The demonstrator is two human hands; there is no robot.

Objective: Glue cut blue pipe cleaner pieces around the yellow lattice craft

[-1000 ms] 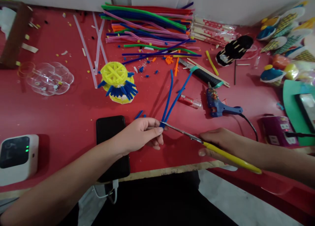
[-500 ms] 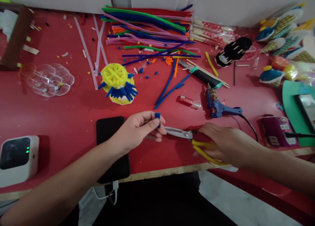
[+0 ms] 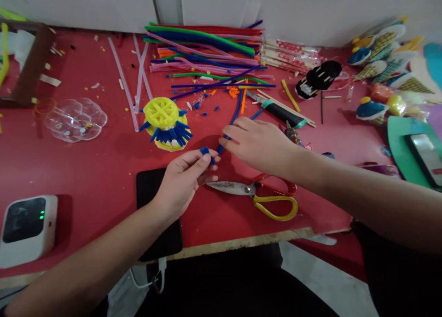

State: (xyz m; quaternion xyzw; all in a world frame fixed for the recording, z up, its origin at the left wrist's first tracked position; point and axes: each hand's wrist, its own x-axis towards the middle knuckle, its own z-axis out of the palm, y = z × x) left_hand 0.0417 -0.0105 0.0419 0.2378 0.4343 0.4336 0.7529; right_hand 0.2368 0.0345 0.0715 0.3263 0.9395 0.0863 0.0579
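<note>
My left hand [image 3: 188, 174] pinches a short blue pipe-cleaner piece [image 3: 205, 150] between thumb and fingertips, above a black phone [image 3: 152, 193]. My right hand [image 3: 257, 142] reaches forward over the red table [image 3: 86, 170], its fingers curled down onto the long blue pipe cleaners [image 3: 237, 112] lying there; whether it grips them I cannot make out. The yellow-handled scissors [image 3: 257, 195] lie flat on the table below my right hand, untouched. A yellow wheel-shaped piece with blue pipe-cleaner bits around it [image 3: 165, 123] stands left of both hands.
A heap of coloured pipe cleaners [image 3: 207, 48] lies at the back. A craft knife [image 3: 281, 112], a glue gun [image 3: 293, 135], a clear flower-shaped tray [image 3: 74, 119], a white device [image 3: 26, 227] and painted craft pieces [image 3: 380, 54] surround the work area.
My right hand has put the scissors down on the table and moved forward onto the long blue pipe cleaners. My left hand keeps the cut blue piece.
</note>
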